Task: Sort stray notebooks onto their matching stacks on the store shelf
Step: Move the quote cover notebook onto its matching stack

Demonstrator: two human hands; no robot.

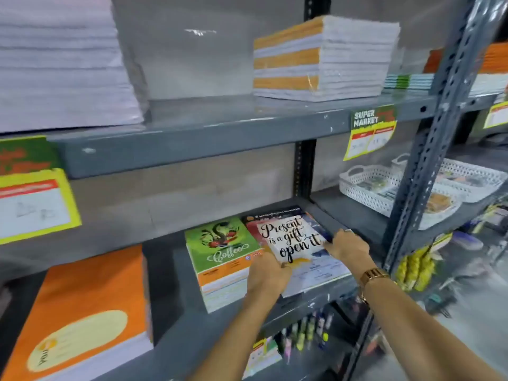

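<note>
A white notebook (288, 237) with black script reading "Present is a gift, open it" lies tilted on top of a stack (319, 270) on the middle shelf. My left hand (268, 276) grips its near left corner. My right hand (347, 244) holds its right edge, with a gold watch on that wrist. Just left stands a stack topped by a green "Coffee" notebook (222, 246). A tall stack of orange notebooks (82, 312) sits further left on the same shelf.
The upper shelf (209, 127) carries a tall white stack (60, 61) at left and an orange-and-white stack (321, 59) at right. White perforated baskets (365, 188) stand to the right. A slotted grey upright (431, 144) rises beside my right arm. Pens (305, 334) hang below.
</note>
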